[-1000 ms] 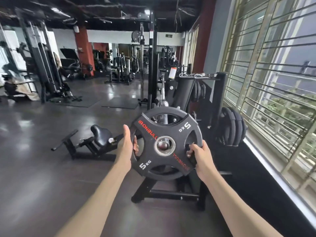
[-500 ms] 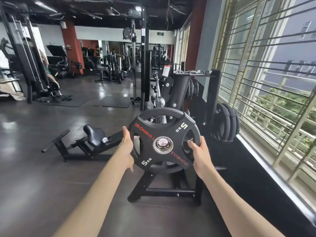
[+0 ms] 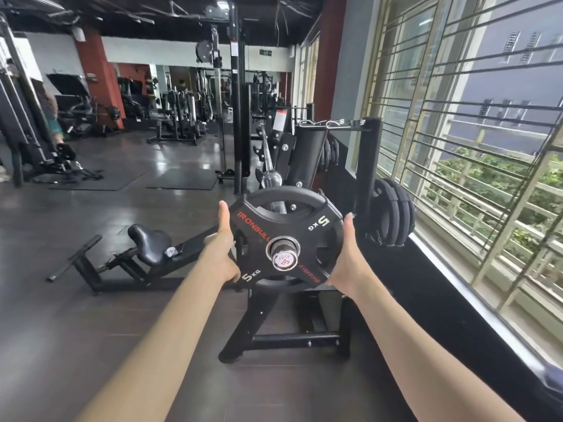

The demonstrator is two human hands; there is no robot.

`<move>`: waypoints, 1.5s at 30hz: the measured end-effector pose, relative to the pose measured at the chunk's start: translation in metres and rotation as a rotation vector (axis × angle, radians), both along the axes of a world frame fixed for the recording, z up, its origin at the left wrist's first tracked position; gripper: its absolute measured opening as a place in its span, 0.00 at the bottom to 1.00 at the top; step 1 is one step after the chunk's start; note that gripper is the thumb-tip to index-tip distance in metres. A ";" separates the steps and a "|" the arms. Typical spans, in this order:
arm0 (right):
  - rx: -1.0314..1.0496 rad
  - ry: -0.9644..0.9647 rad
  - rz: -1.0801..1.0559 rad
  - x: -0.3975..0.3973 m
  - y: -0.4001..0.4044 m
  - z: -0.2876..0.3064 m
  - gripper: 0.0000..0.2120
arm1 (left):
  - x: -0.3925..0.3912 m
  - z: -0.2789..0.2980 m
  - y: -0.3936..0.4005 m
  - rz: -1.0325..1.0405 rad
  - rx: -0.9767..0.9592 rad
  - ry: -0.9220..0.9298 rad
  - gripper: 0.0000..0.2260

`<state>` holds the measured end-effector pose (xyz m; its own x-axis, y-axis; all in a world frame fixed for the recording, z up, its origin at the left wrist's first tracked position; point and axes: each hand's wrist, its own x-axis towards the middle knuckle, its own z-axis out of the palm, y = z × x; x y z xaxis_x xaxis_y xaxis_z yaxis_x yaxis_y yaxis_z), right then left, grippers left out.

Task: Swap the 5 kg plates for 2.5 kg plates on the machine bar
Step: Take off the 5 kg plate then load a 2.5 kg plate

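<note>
**Both hands on the 5 kg plate, plate on the bar**

Here's the plate (image 3: 281,236), a round black disc with a matte, rubbery-looking skin, three curved grip slots cut through it and a bright metal ring at the hub. Red lettering runs along one spoke, white "5 KG" marks sit upper right and lower left. Its flat face looks straight back at the camera, standing on edge, so its axis runs away from us along the bar (image 3: 285,254), whose shiny steel end pokes through the hub toward the viewer.

The left hand (image 3: 224,254) is clamped on the plate's left rim, thumb straight up along the edge, fingers wrapped behind and out of sight. The right hand (image 3: 342,263) grips the right rim the same way, thumb up, fingers hidden round the back. The plate sits squarely between the two hands, the hub level with the palms.

Beyond the fingers, the black steel frame (image 3: 304,166) rises at a slant. Out past the right hand, a stack of thick black plates (image 3: 394,214) hangs on a post by the barred window (image 3: 457,132). Off beyond the left hand, a padded black seat (image 3: 149,242) sits low on the glossy dark floor (image 3: 76,315).
</note>
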<state>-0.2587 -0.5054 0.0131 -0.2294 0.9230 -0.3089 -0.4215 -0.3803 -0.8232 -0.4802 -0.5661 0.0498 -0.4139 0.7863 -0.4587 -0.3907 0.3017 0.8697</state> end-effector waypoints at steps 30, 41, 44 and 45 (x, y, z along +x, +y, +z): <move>0.078 -0.049 -0.048 -0.083 0.282 0.007 0.46 | -0.048 0.016 0.263 0.223 0.210 0.064 0.25; 0.102 -0.102 -0.049 -0.096 0.323 0.013 0.50 | -0.069 0.009 0.302 0.231 0.147 0.037 0.40; 0.084 -0.144 -0.061 -0.088 0.352 -0.005 0.57 | -0.071 0.015 0.299 0.246 0.196 0.158 0.27; 0.079 -0.137 -0.057 -0.085 0.354 -0.006 0.57 | -0.072 0.016 0.300 0.259 0.182 0.259 0.25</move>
